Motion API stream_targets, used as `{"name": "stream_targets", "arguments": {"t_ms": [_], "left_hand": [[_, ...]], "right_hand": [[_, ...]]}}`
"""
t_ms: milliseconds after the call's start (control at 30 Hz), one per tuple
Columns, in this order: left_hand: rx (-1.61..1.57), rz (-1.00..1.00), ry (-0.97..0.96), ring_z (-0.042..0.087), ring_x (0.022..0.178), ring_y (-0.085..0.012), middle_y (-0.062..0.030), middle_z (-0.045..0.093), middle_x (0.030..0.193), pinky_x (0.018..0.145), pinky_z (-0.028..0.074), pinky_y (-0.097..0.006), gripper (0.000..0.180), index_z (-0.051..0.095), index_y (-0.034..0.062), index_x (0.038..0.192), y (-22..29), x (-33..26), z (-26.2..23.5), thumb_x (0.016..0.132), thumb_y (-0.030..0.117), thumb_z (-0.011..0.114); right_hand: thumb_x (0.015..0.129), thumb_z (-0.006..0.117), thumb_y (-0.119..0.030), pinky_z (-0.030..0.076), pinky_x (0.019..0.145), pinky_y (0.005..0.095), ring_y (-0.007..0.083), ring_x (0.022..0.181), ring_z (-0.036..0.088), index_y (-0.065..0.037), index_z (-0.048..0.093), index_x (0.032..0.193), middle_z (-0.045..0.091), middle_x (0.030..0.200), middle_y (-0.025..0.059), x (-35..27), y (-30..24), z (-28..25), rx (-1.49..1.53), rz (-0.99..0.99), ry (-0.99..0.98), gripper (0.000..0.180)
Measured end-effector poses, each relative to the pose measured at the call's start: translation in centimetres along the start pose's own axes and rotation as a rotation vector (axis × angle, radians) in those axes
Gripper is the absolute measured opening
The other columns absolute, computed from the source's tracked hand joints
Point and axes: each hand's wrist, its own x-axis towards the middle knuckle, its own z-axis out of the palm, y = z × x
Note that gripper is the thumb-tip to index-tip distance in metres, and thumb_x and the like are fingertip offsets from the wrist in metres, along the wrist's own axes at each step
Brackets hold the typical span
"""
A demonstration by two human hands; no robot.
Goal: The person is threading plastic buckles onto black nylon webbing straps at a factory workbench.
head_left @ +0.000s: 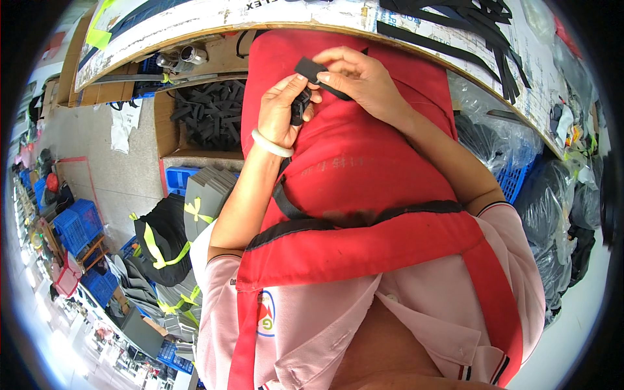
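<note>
A short piece of flat black webbing strap (308, 67) is held between my two hands, above the red apron (364, 169) on my lap. My left hand (279, 114) is closed, its thumb and forefinger pinching at the strap's lower edge. Small shiny black pieces (298, 109), perhaps plastic buckles, are tucked in its curled fingers; their exact shape is partly hidden. With bent fingers, my right hand (367, 84) grips the strap from the other side, and a dark strip continues beneath its thumb. A pale bangle (272, 144) circles my left wrist.
A worktable (312, 16) crosses in front, with long black straps (468, 36) at its right. Left of my lap, a cardboard box (165, 123) holds several short black strips (209, 116). Tied dark bundles (159, 237) stand nearer. Plastic bags (543, 195) and a blue crate (512, 175) are at right.
</note>
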Motion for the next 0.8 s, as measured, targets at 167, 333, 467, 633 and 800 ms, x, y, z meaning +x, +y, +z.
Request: {"name": "stream_targets", "arguments": {"t_ms": [167, 333, 467, 633, 800], "left_hand": [[0.221, 0.046, 0.148, 0.057, 0.05, -0.0138, -0.0119, 0.065, 0.074, 0.038, 0.041, -0.021, 0.02, 0.065, -0.0056, 0.098, 0.6, -0.2, 1.1, 0.091, 0.012, 0.06], [0.267, 0.243, 0.253, 0.062, 0.055, -0.0139, -0.0123, 0.068, 0.079, 0.037, 0.041, -0.02, 0.022, 0.065, -0.0061, 0.102, 0.1, 0.1, 1.2, 0.085, 0.007, 0.067], [0.298, 0.251, 0.27, 0.062, 0.056, -0.0136, -0.0122, 0.067, 0.079, 0.037, 0.041, -0.02, 0.021, 0.065, -0.0062, 0.103, 0.2, -0.2, 1.9, 0.086, 0.007, 0.066], [0.306, 0.286, 0.26, 0.061, 0.055, -0.0124, -0.0115, 0.067, 0.077, 0.037, 0.041, -0.02, 0.021, 0.065, -0.0054, 0.104, 0.0, -0.2, 1.4, 0.086, 0.005, 0.066], [0.418, 0.265, 0.205, 0.058, 0.053, -0.0111, -0.0101, 0.065, 0.072, 0.038, 0.041, -0.02, 0.02, 0.065, -0.004, 0.104, 0.2, -0.6, 1.5, 0.086, 0.004, 0.065]], "right_hand": [[0.088, 0.064, -0.011, 0.044, 0.063, 0.0211, 0.0069, 0.066, 0.052, -0.002, 0.063, 0.093, 0.059, 0.076, 0.0004, -0.1, -0.3, -0.1, -0.379, -0.393, 0.117, 0.01], [0.088, 0.063, -0.019, 0.035, 0.052, 0.0204, 0.0041, 0.057, 0.044, -0.004, 0.059, 0.078, 0.05, 0.064, -0.0031, -0.5, -3.2, -0.7, -0.334, -0.101, 0.011, 0.019], [0.09, 0.062, -0.024, 0.027, 0.045, 0.0194, 0.0017, 0.048, 0.037, -0.007, 0.058, 0.074, 0.044, 0.054, -0.006, -0.7, -1.5, -0.8, -0.161, 0.233, -0.103, 0.024], [0.089, 0.062, -0.024, 0.027, 0.044, 0.0196, 0.0018, 0.047, 0.038, -0.007, 0.058, 0.073, 0.044, 0.054, -0.006, -0.4, -0.5, -0.4, -0.049, 0.241, -0.059, 0.024], [0.087, 0.065, -0.026, 0.031, 0.044, 0.0206, 0.0043, 0.048, 0.043, -0.006, 0.06, 0.07, 0.048, 0.055, -0.0027, -0.4, 0.3, -0.8, 0.107, 0.307, -0.105, 0.026]]}}
